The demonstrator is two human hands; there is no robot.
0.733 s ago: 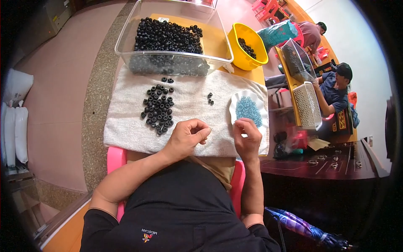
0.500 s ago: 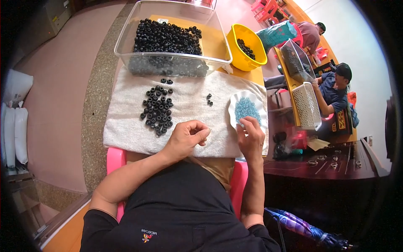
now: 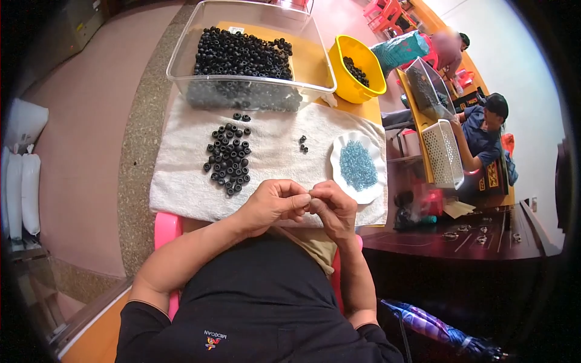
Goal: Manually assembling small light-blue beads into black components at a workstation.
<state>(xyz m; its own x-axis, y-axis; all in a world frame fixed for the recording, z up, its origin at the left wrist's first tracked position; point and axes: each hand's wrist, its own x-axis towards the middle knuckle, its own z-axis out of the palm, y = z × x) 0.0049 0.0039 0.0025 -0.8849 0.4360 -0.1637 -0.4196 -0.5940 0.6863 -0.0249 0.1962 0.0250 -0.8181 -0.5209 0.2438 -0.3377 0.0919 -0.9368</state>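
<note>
My left hand [image 3: 273, 206] and my right hand [image 3: 334, 210] meet over the front of the white towel [image 3: 181, 181], thumbs and forefingers pinched together. A tiny dark piece seems to show between the fingertips, too small and covered to name. To their left lies a loose group of small black ring-like pieces [image 3: 228, 158], with two more [image 3: 241, 117] behind it. A few smaller black pieces [image 3: 303, 144] lie mid-towel. On the right, a white wavy-edged plate [image 3: 368, 196] carries many small pale-blue see-through pieces [image 3: 358, 164].
Behind the towel stand a large see-through tub [image 3: 311, 48] of black pieces and a yellow basin [image 3: 375, 66] with more. At right, a person [image 3: 484, 127] in a dark cap sits by a white perforated basket [image 3: 440, 154]. A folded umbrella [image 3: 442, 330] lies low right.
My right hand has left the blue pieces on the plate and moved left to meet my left hand, fingertips touching. My left hand stays nearly in place, still pinched.
</note>
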